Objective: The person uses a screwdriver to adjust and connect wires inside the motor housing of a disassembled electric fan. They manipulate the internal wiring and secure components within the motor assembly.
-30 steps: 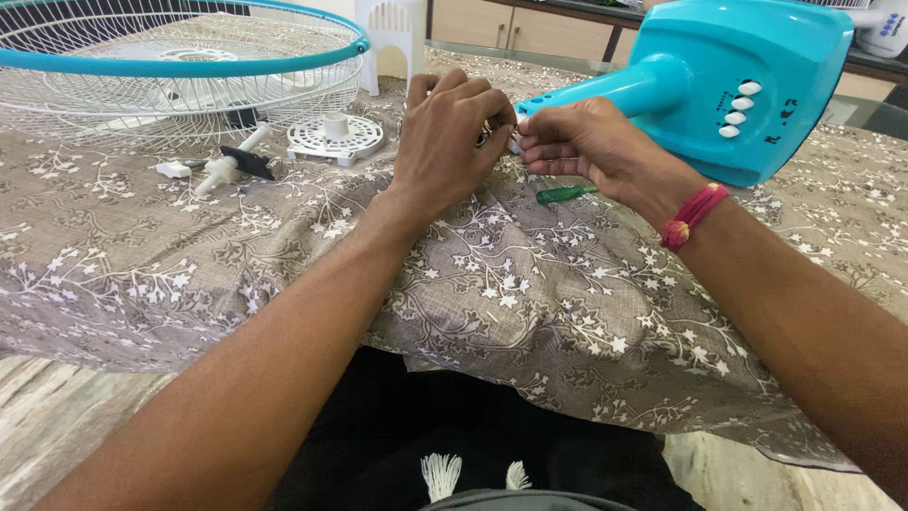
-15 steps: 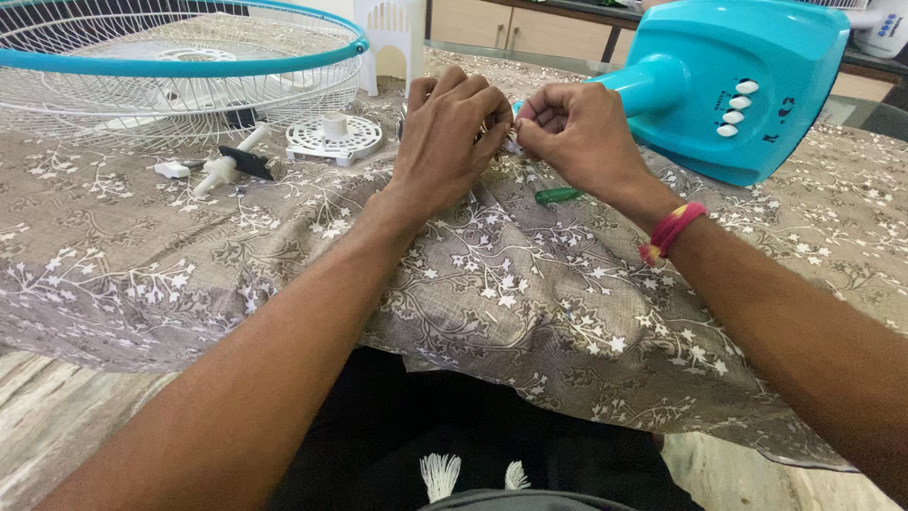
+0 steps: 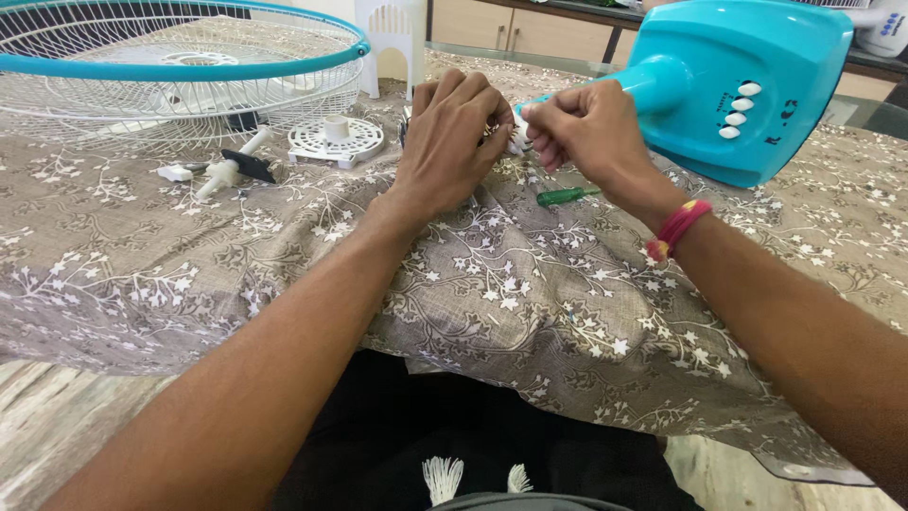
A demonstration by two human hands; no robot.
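My left hand (image 3: 456, 134) is curled around a small part at the middle of the table, which its fingers mostly hide. My right hand (image 3: 579, 129), with a red thread band on the wrist, pinches the same small whitish piece (image 3: 515, 144) from the right. Both hands meet just in front of the turquoise fan base (image 3: 747, 83) and its neck. A green-handled screwdriver (image 3: 566, 196) lies on the cloth just below my right hand.
A turquoise-rimmed white wire fan guard (image 3: 180, 71) lies at the far left. Near it are a round white plastic disc (image 3: 335, 139), a black-and-white small part (image 3: 236, 167) and a white piece (image 3: 176, 173). A brown floral cloth (image 3: 492, 284) covers the table and drapes over its front edge.
My right hand has moved up and left from the cloth to meet my left hand at the small part. The left hand has stayed in place.
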